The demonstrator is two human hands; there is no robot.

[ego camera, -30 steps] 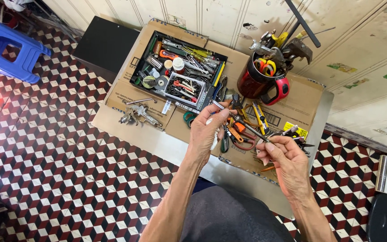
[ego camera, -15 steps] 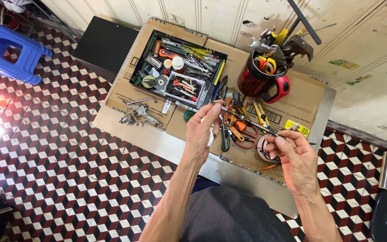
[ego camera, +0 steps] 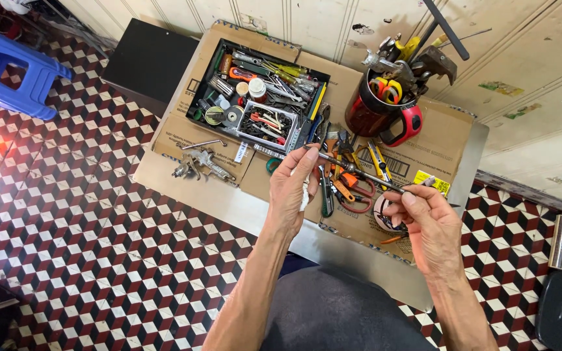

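Observation:
A long thin metal rod tool [ego camera: 358,171] is held between both hands above a pile of pliers and cutters [ego camera: 343,182]. My left hand [ego camera: 291,188] pinches its left end and also holds a small white cloth [ego camera: 305,193] in the palm. My right hand [ego camera: 427,221] grips the rod's right end by the fingertips. The pile lies on flattened cardboard [ego camera: 183,140] that covers a low metal table [ego camera: 473,156].
A black tray [ego camera: 201,91] of screwdrivers, bits and small parts sits at the back left. A dark red jug [ego camera: 372,114] holds scissors and hammers. A metal spray gun [ego camera: 200,166] lies on the cardboard. A blue plastic stool [ego camera: 8,71] stands on the tiled floor.
Both hands have kept hold of the rod. My right hand has shifted slightly right and lower, and the rod now stretches straighter between the two hands.

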